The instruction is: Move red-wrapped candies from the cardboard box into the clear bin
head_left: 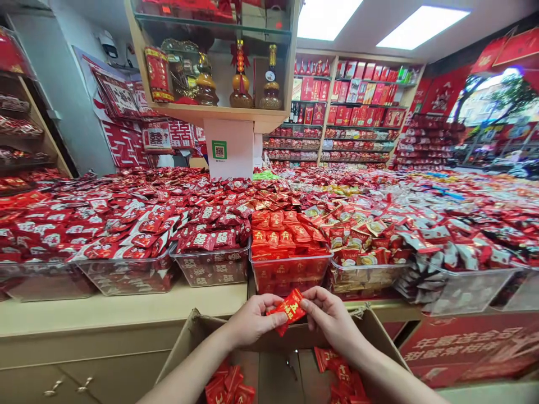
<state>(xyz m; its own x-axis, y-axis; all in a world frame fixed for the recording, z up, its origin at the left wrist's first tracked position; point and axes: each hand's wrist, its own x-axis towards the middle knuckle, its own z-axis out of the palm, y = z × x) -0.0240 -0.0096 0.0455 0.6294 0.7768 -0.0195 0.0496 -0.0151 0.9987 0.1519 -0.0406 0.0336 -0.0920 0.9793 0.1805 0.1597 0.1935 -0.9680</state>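
Note:
Between my two hands is a red candy packet (290, 308) with gold lettering, tilted up to the right. The thumb and fingers of my left hand (255, 318) pinch its left side. At its right end, my right hand (330, 317) grips it between thumb and fingers. Both hands are over an opened cardboard box (181, 342), where more red packets (231, 386) lie at the bottom left and others (343, 373) at the bottom right. Just beyond my hands, a clear plastic bin (290, 272) is heaped with similar red packets.
Other clear bins, such as one of dark red packets (210, 266) and one of red-and-gold packets (366, 275), line the cream counter (126, 308). A glass-shelved cabinet (219, 115) with bottles overhangs the candy. Stocked shelves (357, 95) stand behind.

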